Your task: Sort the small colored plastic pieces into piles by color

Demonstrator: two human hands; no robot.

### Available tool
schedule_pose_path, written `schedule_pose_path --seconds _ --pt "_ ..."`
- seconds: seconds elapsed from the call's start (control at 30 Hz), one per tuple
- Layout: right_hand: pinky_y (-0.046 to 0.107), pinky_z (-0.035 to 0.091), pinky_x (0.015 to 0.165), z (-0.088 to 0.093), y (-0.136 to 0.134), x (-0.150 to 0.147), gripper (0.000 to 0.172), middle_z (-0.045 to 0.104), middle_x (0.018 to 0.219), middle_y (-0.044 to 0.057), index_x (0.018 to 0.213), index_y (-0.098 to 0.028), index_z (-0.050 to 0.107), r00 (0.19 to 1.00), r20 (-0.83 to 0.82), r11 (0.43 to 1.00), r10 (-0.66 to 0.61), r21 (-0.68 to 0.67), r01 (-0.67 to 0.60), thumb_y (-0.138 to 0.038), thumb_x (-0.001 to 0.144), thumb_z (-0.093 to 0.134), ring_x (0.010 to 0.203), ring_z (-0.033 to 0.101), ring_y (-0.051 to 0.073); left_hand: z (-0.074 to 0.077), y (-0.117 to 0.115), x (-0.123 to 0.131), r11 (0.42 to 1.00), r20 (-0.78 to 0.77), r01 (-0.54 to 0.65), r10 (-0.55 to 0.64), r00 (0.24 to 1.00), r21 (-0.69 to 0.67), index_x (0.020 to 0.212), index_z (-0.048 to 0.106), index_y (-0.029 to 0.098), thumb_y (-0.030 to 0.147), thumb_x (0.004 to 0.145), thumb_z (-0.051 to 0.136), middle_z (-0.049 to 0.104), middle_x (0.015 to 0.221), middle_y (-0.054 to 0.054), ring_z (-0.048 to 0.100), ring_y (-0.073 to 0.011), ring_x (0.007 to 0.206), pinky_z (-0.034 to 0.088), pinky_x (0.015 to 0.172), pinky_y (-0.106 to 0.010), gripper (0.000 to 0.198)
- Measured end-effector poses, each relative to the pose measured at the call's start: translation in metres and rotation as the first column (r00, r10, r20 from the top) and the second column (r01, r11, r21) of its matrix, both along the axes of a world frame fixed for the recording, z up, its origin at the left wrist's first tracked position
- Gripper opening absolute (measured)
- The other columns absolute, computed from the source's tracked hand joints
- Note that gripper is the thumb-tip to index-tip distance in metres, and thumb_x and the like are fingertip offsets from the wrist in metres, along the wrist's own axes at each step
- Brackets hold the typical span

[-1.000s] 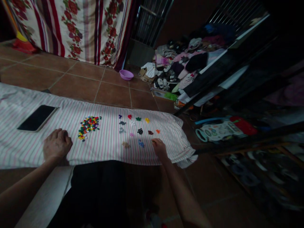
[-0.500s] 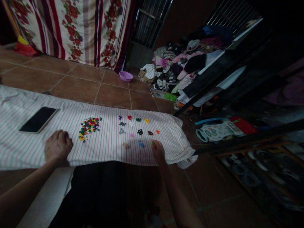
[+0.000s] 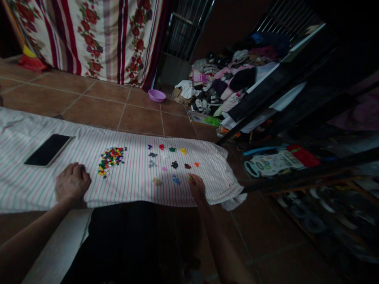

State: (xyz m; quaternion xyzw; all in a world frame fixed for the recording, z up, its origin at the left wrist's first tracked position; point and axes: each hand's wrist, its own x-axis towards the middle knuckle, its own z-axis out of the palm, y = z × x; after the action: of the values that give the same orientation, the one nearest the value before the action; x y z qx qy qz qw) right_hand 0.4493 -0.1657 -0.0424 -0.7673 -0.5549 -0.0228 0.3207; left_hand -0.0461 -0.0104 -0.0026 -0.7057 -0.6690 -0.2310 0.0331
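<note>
My left hand [image 3: 73, 181] rests on the striped cloth [image 3: 130, 189] with its fingers curled in, between a phone [image 3: 49, 150] and a mixed pile of small coloured beads [image 3: 111, 158]. Nothing shows in it. To the right, my right hand [image 3: 197, 186] is low over the cloth, thumb and fingers pinched at a tiny light green bead [image 3: 190, 178]. Whether the fingers hide more of these is unclear. Close by lie little single-colour heaps: blue beads [image 3: 176, 179], brown beads [image 3: 187, 166], orange beads [image 3: 196, 164] and black beads [image 3: 174, 164]. Several other heaps sit farther left and back.
Beyond the cloth is a tiled floor with a purple basin [image 3: 157, 95] and a heap of clothes [image 3: 225, 75]. A flowered curtain [image 3: 97, 39] hangs at the back. On the right stand a dark metal frame and a colourful plastic toy [image 3: 275, 162].
Both hands stay nearly where they were. The right fingers remain pinched at the light green bead, and the bead heaps look the same.
</note>
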Motion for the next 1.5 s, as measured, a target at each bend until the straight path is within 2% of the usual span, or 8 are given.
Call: schedule_pose_path --seconds 0.23,0.6,0.83,0.97,1.13,1.33,1.4,1.5 --pt "0.043 0.053 0.089 -0.001 -0.001 0.003 0.03 0.07 0.103 0.012 0.102 -0.019 0.071 1.0 -0.021 1.0 0.011 0.012 -0.011 -0.028 0.081 0.051 0.098 0.063 0.025 0.004 -0.001 0.003 0.999 -0.019 -0.013 0.012 1.0 -0.036 0.108 0.064 0.009 0.03 0.09 0.031 0.062 0.127 -0.023 0.057 -0.0336 0.122 0.044 0.103 -0.048 0.043" --pt "0.042 0.06 0.08 0.002 -0.012 0.005 0.035 0.067 0.106 0.015 0.108 -0.018 0.068 0.982 -0.179 0.997 -0.055 0.039 0.063 -0.039 0.083 0.054 0.096 0.065 0.026 0.004 -0.001 0.001 0.997 0.037 0.003 0.0 0.999 -0.072 0.107 0.061 0.012 0.032 0.088 0.034 0.061 0.128 -0.02 0.053 -0.0307 0.126 0.04 0.108 -0.047 0.039" --pt "0.038 0.059 0.072 0.019 -0.011 -0.008 0.041 0.065 0.1 0.014 0.111 -0.016 0.067 0.983 -0.13 0.988 -0.129 0.066 0.138 -0.044 0.087 0.05 0.083 0.064 0.023 0.011 -0.003 0.005 0.996 0.006 -0.027 0.028 1.0 -0.082 0.108 0.064 0.009 0.029 0.09 0.034 0.06 0.129 -0.023 0.055 -0.0331 0.125 0.043 0.105 -0.048 0.04" --pt "0.036 0.058 0.072 0.033 0.016 -0.04 0.039 0.065 0.102 0.014 0.112 -0.016 0.067 0.994 -0.104 0.988 -0.038 0.144 0.053 -0.04 0.091 0.045 0.083 0.063 0.022 0.013 -0.006 0.008 0.995 0.012 -0.031 0.032 0.999 -0.097 0.109 0.065 0.008 0.027 0.09 0.036 0.06 0.132 -0.022 0.054 -0.0341 0.126 0.043 0.103 -0.048 0.039" --pt "0.035 0.056 0.082 0.039 0.064 -0.108 0.033 0.067 0.104 0.012 0.106 -0.019 0.071 0.969 -0.108 0.966 0.22 0.162 -0.202 -0.029 0.093 0.042 0.098 0.063 0.022 0.009 -0.005 0.008 0.995 0.012 -0.049 0.05 0.999 -0.083 0.11 0.063 0.011 0.026 0.089 0.038 0.06 0.132 -0.02 0.053 -0.0328 0.126 0.042 0.102 -0.047 0.036" --pt "0.032 0.054 0.089 0.03 0.119 -0.201 0.033 0.068 0.099 0.007 0.103 -0.022 0.074 0.85 -0.186 0.87 0.493 0.112 -0.48 -0.014 0.09 0.045 0.096 0.064 0.018 0.002 -0.002 0.006 0.996 0.008 -0.062 0.063 0.998 -0.066 0.11 0.062 0.014 0.025 0.089 0.039 0.059 0.134 -0.018 0.049 -0.0307 0.13 0.037 0.106 -0.046 0.034" --pt "0.031 0.053 0.09 0.028 0.134 -0.224 0.033 0.067 0.101 0.006 0.105 -0.023 0.074 0.822 -0.215 0.848 0.527 0.077 -0.524 -0.013 0.09 0.046 0.096 0.064 0.018 0.0 -0.002 0.006 0.996 0.018 -0.061 0.062 0.998 -0.066 0.111 0.062 0.014 0.025 0.089 0.04 0.059 0.134 -0.017 0.049 -0.0304 0.13 0.037 0.106 -0.046 0.034" --pt "0.029 0.052 0.089 0.029 0.153 -0.25 0.033 0.065 0.103 0.005 0.108 -0.025 0.074 0.832 -0.239 0.857 0.501 0.005 -0.515 -0.011 0.089 0.05 0.095 0.063 0.017 -0.001 -0.001 0.005 0.997 0.021 -0.061 0.062 0.998 -0.054 0.111 0.062 0.014 0.024 0.088 0.041 0.06 0.134 -0.017 0.049 -0.0301 0.13 0.037 0.106 -0.045 0.033"
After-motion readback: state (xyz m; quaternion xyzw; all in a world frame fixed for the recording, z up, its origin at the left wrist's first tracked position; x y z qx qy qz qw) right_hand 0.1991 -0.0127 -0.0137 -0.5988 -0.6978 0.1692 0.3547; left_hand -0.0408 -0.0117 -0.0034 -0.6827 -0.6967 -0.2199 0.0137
